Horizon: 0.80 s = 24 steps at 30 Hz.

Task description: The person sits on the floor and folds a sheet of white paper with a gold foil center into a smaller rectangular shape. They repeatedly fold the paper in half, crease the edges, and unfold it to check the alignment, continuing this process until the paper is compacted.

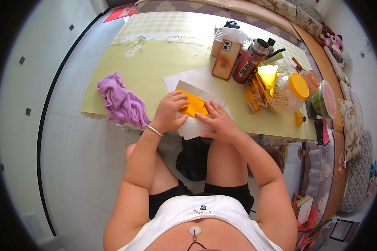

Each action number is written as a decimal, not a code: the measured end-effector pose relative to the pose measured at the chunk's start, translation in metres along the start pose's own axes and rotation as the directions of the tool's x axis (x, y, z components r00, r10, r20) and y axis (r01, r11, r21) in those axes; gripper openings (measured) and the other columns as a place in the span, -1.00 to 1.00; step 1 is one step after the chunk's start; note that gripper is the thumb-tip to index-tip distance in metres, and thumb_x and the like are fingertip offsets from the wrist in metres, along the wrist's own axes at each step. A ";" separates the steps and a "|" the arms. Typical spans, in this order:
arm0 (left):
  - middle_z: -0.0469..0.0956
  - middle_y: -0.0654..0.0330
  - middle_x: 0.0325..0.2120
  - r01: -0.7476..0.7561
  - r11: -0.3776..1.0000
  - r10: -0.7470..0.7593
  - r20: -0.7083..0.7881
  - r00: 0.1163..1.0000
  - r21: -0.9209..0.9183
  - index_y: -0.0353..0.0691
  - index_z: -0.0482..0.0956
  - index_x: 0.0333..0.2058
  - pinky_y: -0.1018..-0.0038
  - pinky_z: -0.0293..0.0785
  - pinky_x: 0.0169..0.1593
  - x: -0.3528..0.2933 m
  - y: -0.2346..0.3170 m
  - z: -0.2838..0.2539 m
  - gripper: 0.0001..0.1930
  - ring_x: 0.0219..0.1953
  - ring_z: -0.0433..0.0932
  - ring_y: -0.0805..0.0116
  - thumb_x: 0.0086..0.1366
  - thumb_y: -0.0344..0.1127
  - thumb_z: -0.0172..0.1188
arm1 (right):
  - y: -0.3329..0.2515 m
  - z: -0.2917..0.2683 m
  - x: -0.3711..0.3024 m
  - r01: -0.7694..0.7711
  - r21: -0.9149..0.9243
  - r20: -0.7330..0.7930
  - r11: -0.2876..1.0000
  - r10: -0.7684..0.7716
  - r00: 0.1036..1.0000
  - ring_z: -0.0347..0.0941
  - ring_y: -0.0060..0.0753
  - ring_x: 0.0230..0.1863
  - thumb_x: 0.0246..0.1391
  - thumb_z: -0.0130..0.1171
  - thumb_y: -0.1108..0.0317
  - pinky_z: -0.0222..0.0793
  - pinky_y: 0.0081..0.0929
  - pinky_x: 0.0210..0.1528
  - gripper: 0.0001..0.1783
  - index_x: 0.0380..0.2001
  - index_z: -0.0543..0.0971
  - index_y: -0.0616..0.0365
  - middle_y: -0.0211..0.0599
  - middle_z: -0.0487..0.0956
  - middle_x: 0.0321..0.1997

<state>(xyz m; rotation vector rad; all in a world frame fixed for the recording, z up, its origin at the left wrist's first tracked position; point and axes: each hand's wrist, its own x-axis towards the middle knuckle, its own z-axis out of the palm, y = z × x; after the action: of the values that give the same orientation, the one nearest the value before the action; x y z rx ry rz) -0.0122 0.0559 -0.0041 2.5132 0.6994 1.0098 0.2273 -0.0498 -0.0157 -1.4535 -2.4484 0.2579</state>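
A gold-yellow sheet of paper (195, 104) lies flat on white paper (191, 128) near the table's front edge. My left hand (169, 111) rests on the left part of the gold sheet, its fingers bent and the thumb apart. On the right, my right hand (220, 122) lies with its fingers spread, the fingertips touching the sheet's right corner. Neither hand grips anything that I can see. A further white sheet (197, 76) shows behind them, partly covered by a greyish piece of paper.
A purple cloth (120, 98) lies crumpled at the table's left edge. Standing at the right are a phone (226, 58), a dark red bottle (248, 62), a pile of folded gold pieces (262, 83), a jar with a yellow lid (298, 85) and a tub (322, 100).
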 end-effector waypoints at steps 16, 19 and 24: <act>0.56 0.06 -0.10 0.007 1.000 -0.001 0.215 0.977 -0.025 -0.24 0.59 -0.26 0.22 0.45 0.09 -0.016 0.011 -0.009 -0.64 -0.04 0.50 -0.01 -0.12 -0.44 0.38 | -0.030 0.024 0.018 -0.158 0.125 -0.398 0.980 0.195 0.897 0.38 0.27 0.23 -0.09 0.42 0.26 0.24 0.19 0.28 -0.69 -0.31 0.54 0.10 0.06 0.51 0.06; 0.60 0.08 -0.16 0.033 0.999 -0.024 0.191 0.981 -0.042 -0.27 0.59 -0.32 0.25 0.49 0.03 -0.017 0.004 -0.008 -0.74 -0.10 0.53 0.03 -0.07 -0.47 0.32 | -0.041 0.022 0.024 -0.206 0.099 -0.417 0.974 0.228 0.880 0.41 0.26 0.17 -0.12 0.45 0.20 0.24 0.24 0.24 -0.65 -0.32 0.54 0.10 0.05 0.50 0.01; 0.63 0.09 -0.23 0.121 0.985 -0.114 0.063 0.992 -0.125 -0.30 0.61 -0.39 0.29 0.50 -0.05 -0.016 -0.010 0.005 -0.89 -0.16 0.55 0.05 0.07 -0.45 0.30 | -0.043 0.033 0.031 -0.291 0.041 -0.504 0.956 0.271 0.820 0.45 0.07 0.06 -0.08 0.41 0.22 0.34 0.06 0.15 -0.72 -0.38 0.58 0.11 -0.11 0.52 -0.08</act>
<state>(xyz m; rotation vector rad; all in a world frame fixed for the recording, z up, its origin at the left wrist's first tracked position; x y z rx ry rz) -0.0220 0.0548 -0.0212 2.3503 0.7326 0.9109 0.1666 -0.0430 -0.0296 -1.6482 -1.8259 -0.1095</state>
